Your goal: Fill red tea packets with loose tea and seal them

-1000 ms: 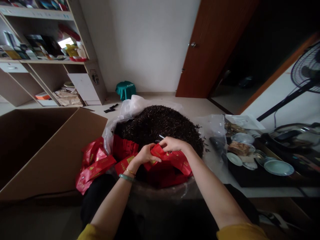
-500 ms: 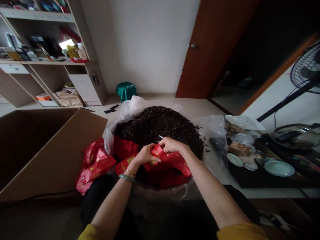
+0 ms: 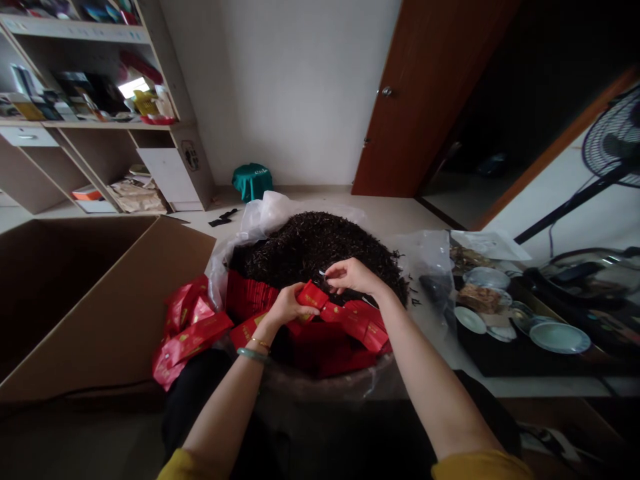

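In my left hand (image 3: pixel 290 305) is a small red packet (image 3: pixel 314 295), pinched between thumb and fingers. My right hand (image 3: pixel 350 277) is closed just above and to the right of it, its fingers round a slim pale-tipped thing (image 3: pixel 323 273) whose kind I cannot make out. Under and behind both hands lies a large heap of dark dried tea leaves (image 3: pixel 320 240) in a clear plastic bag (image 3: pixel 257 217). More red packets (image 3: pixel 330 347) lie at the near side of the heap, and a row of them (image 3: pixel 250 293) stands at its left.
An open cardboard box (image 3: pixel 115 293) stands at the left, with red packets (image 3: pixel 187 327) beside it. To the right, a dark tray (image 3: pixel 490 357) bears dishes and a glass lid (image 3: pixel 590 273). A fan (image 3: pixel 615 133), a brown door (image 3: pixel 390 133) and a green-covered stool (image 3: pixel 253 181) are farther off.
My right hand has moved up and right, off the red packet, with the slim pale-tipped thing in its fingers. My left hand still holds the packet, nearly in place.
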A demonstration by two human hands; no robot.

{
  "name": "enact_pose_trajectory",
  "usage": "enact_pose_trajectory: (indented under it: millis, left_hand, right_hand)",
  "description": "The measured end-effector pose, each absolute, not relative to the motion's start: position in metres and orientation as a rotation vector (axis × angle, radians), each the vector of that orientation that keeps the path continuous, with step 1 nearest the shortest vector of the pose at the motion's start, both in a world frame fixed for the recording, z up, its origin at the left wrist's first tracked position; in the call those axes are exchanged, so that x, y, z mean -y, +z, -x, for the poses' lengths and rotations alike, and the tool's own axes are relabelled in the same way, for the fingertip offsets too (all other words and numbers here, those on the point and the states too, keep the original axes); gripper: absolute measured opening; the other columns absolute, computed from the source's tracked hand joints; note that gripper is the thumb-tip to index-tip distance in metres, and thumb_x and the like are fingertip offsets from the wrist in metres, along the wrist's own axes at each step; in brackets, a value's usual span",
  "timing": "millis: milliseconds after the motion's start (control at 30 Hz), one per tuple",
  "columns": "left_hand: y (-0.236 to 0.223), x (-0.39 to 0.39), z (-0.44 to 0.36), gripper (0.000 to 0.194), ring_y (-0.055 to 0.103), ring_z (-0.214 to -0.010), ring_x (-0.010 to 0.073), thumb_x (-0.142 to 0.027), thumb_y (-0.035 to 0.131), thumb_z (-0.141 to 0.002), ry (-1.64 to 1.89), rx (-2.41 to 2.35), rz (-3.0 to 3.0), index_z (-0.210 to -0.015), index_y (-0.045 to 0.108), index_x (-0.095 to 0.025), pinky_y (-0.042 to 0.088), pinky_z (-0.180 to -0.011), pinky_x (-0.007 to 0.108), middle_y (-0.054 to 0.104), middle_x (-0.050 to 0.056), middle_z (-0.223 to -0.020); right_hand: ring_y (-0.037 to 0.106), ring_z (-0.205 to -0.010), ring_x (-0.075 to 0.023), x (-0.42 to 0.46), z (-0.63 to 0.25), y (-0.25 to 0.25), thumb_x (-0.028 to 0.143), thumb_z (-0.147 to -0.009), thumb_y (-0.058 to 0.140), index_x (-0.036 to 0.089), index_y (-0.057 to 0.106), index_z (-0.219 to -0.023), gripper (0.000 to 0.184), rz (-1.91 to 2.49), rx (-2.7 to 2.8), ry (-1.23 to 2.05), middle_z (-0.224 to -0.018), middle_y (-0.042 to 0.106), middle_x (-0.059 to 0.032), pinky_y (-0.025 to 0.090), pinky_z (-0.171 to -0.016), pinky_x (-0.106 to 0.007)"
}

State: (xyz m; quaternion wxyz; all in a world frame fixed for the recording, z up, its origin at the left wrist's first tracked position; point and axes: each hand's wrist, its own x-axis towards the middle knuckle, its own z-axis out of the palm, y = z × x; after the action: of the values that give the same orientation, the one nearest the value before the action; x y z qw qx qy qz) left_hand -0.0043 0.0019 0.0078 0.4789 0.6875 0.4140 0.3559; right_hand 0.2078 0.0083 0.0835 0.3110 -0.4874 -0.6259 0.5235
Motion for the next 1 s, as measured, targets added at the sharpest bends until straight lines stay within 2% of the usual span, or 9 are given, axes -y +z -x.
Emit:
enact_pose_trajectory:
  millis: [133, 200, 300, 400, 567, 700, 833, 933, 1000]
  left_hand:
    - [0.011, -0.001, 0.004, 0.059, 0.057, -0.071, 0.0170, -0.046, 0.085, -0.044, 0.999, -1.053, -1.575, -0.087, 0.065, -0.011, 0.046, -0.065, 0.025, 0.066, 0.003, -0.078]
    - [0.012, 0.000, 0.004, 0.057, 0.058, -0.069, 0.0163, -0.047, 0.084, -0.045, 1.090, -1.088, -1.525, -0.086, 0.064, -0.012, 0.047, -0.065, 0.026, 0.066, 0.002, -0.076]
    - [0.013, 0.001, 0.003, 0.054, 0.056, -0.066, 0.0149, -0.046, 0.084, -0.046, 1.188, -1.110, -1.506, -0.083, 0.063, -0.013, 0.046, -0.065, 0.025, 0.064, 0.001, -0.073]
    - [0.012, 0.002, 0.002, 0.052, 0.052, -0.064, 0.0133, -0.047, 0.084, -0.045, 1.223, -1.115, -1.534, -0.078, 0.061, -0.013, 0.043, -0.062, 0.023, 0.060, -0.001, -0.069]
    - [0.007, 0.002, 0.000, 0.048, 0.044, -0.059, 0.0101, -0.048, 0.081, -0.049, 1.187, -1.147, -1.588, -0.076, 0.059, -0.015, 0.036, -0.055, 0.020, 0.050, -0.006, -0.060]
    - [0.004, -0.001, 0.001, 0.043, 0.040, -0.057, 0.0085, -0.046, 0.079, -0.053, 1.026, -1.143, -1.676, -0.068, 0.055, -0.014, 0.032, -0.051, 0.019, 0.046, -0.006, -0.058]
    - [0.009, -0.003, 0.008, 0.043, 0.049, -0.063, 0.0111, -0.041, 0.080, -0.054, 0.851, -1.051, -1.666, -0.080, 0.059, -0.013, 0.040, -0.058, 0.021, 0.058, -0.002, -0.069]
    - [0.013, -0.003, 0.010, 0.045, 0.054, -0.064, 0.0126, -0.039, 0.080, -0.055, 0.796, -0.968, -1.572, -0.086, 0.059, -0.013, 0.043, -0.060, 0.024, 0.061, -0.001, -0.074]
    - [0.011, -0.004, 0.009, 0.041, 0.052, -0.063, 0.0119, -0.037, 0.080, -0.053, 0.843, -0.987, -1.574, -0.080, 0.058, -0.013, 0.042, -0.059, 0.022, 0.058, -0.002, -0.070]
  right_hand:
    - [0.065, -0.060, -0.0142, -0.007, -0.221, 0.076, 0.029, -0.062, 0.073, 0.013, 0.065, -0.087, 0.031, 1.291, 1.554, 1.348, -0.071, 0.067, -0.0017, 0.054, -0.059, -0.028]
    - [0.066, -0.069, -0.0162, -0.002, -0.220, 0.070, 0.026, -0.063, 0.073, 0.013, 0.066, -0.090, 0.030, 1.327, 1.666, 1.349, -0.076, 0.068, -0.0035, 0.055, -0.068, -0.031]
    - [0.064, -0.091, -0.0188, 0.008, -0.208, 0.067, 0.022, -0.064, 0.074, 0.017, 0.065, -0.103, 0.041, 1.336, 1.835, 1.151, -0.099, 0.068, -0.0069, 0.051, -0.082, -0.033]
    - [0.059, -0.102, -0.0183, 0.019, -0.190, 0.075, 0.027, -0.072, 0.070, 0.023, 0.061, -0.113, 0.042, 1.206, 1.878, 0.836, -0.117, 0.060, -0.0071, 0.050, -0.083, -0.031]
    - [0.060, -0.083, -0.0158, 0.024, -0.168, 0.086, 0.021, -0.079, 0.064, 0.020, 0.071, -0.085, 0.009, 1.242, 2.210, 0.565, -0.089, 0.065, -0.0046, 0.045, -0.077, -0.027]
    - [0.058, -0.076, -0.0153, 0.020, -0.162, 0.077, 0.016, -0.081, 0.061, 0.018, 0.070, -0.084, 0.010, 1.348, 2.395, 0.510, -0.082, 0.063, -0.0036, 0.041, -0.072, -0.026]
    - [0.054, -0.068, -0.0142, 0.020, -0.166, 0.068, 0.024, -0.082, 0.063, 0.016, 0.066, -0.068, 0.016, 1.460, 2.360, 0.533, -0.072, 0.057, -0.0019, 0.038, -0.066, -0.025]
    - [0.055, -0.069, -0.0135, 0.020, -0.170, 0.069, 0.028, -0.083, 0.062, 0.016, 0.068, -0.068, 0.020, 1.478, 2.306, 0.482, -0.077, 0.058, -0.0029, 0.039, -0.067, -0.025]
    - [0.057, -0.073, -0.0138, 0.019, -0.170, 0.073, 0.027, -0.082, 0.063, 0.018, 0.070, -0.073, 0.015, 1.447, 2.330, 0.476, -0.082, 0.060, -0.0036, 0.040, -0.068, -0.025]
